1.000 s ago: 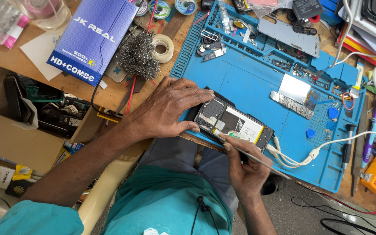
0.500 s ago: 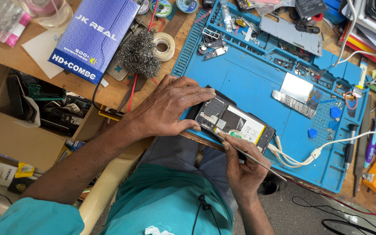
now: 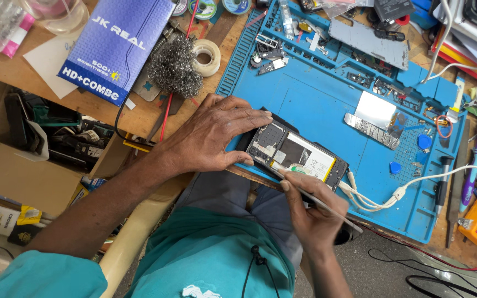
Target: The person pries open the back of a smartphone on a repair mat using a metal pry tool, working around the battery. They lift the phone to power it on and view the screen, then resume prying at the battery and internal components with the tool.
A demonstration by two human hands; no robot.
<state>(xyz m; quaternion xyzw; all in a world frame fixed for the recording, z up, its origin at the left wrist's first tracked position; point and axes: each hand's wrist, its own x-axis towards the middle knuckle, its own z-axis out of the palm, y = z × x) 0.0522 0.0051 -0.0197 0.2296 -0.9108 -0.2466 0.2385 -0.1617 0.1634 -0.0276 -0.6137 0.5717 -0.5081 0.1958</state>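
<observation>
Phone lies opened on the blue mat; my left hand presses it flat, right fingers pinch tweezers at its edge. A slip could gouge the battery.

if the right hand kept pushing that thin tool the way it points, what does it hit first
Probably the opened phone: the right hand aims the thin metal tool up-left at its near edge, where the tip already seems to touch. Beyond it lies the left hand.

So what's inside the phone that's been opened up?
Inside the opened phone you can see a dark circuit board, a pale flat battery with a yellow edge, and small parts at its right end. The left hand covers its left end, so that part stays hidden.
</observation>
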